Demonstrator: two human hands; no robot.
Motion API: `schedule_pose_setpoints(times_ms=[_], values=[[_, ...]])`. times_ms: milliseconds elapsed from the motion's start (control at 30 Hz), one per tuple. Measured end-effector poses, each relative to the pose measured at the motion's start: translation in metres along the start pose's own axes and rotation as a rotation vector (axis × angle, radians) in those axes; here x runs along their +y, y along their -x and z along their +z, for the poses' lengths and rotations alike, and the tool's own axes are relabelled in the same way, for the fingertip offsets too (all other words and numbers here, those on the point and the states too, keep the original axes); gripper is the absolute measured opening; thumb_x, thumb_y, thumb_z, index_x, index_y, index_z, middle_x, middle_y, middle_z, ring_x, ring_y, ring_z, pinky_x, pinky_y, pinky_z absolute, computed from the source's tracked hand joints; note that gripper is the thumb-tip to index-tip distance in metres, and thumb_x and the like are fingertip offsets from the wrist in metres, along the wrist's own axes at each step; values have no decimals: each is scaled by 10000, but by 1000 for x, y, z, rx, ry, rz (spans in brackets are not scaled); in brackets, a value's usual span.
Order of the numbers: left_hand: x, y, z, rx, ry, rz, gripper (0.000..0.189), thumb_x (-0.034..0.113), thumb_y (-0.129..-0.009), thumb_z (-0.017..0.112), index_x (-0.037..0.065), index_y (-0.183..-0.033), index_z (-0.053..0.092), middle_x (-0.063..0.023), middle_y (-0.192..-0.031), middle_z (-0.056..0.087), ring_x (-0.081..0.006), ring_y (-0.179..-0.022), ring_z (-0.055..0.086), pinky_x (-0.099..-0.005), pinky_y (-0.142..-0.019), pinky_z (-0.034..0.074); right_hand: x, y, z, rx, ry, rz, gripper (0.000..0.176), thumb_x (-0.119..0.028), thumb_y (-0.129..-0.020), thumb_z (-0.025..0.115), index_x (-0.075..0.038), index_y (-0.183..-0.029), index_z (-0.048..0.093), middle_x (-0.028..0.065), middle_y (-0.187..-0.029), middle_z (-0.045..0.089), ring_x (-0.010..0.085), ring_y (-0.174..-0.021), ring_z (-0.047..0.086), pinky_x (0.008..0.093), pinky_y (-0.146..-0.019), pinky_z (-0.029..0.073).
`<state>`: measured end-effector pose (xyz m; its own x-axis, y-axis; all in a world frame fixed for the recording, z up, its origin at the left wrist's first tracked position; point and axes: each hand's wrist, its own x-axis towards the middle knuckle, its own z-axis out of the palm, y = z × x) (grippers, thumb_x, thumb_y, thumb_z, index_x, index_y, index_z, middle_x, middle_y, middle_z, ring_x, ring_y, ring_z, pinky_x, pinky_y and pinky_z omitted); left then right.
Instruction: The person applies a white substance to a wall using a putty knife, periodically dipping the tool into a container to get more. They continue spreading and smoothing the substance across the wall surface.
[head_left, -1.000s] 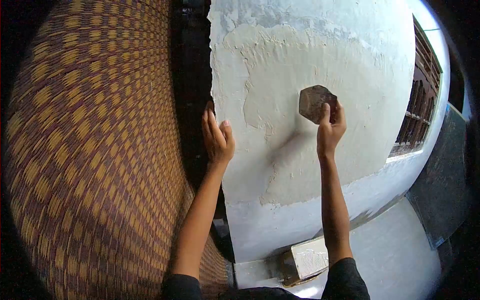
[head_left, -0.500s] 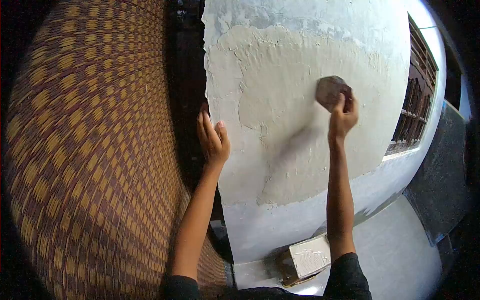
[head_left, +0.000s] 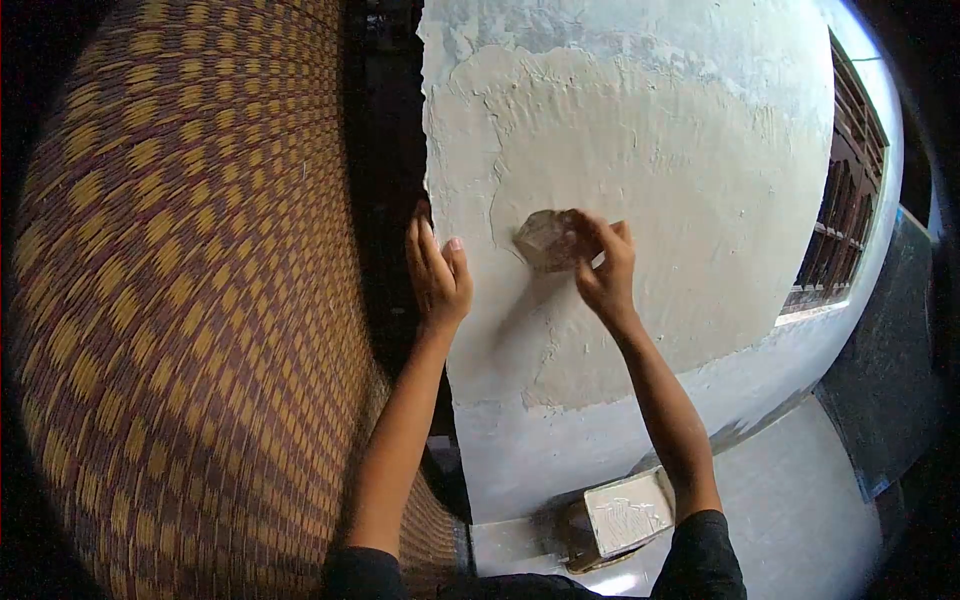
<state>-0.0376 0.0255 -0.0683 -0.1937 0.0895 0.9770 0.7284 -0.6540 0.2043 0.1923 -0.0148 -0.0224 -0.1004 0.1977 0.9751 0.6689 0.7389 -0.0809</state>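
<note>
My right fingers pinch near edge of dark flat scraper, held over beige plaster patch on wall. My left fingers, slightly parted, rest at wall's ragged edge, left of scraper. Tray of pale paste below right fingers.

The right hand and scraper have moved from the right-centre of the patch to near its left edge, and lower. The forearm, nearly upright before, now slants toward that edge; the shadow has shifted the same way.
</note>
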Motion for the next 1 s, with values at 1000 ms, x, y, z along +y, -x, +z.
schedule_pose_setpoints(times_ms=[1000], values=[[1, 1, 1, 17, -8, -13, 542, 208, -969, 424, -89, -1403, 292, -252, -1429, 367, -400, -1303, 377, -481, -1083, 305, 60, -11, -39, 592, -64, 288, 269, -122, -930, 596, 2, -1166, 624, 145, -1049, 662, 250, -906, 625, 356, -851, 488]])
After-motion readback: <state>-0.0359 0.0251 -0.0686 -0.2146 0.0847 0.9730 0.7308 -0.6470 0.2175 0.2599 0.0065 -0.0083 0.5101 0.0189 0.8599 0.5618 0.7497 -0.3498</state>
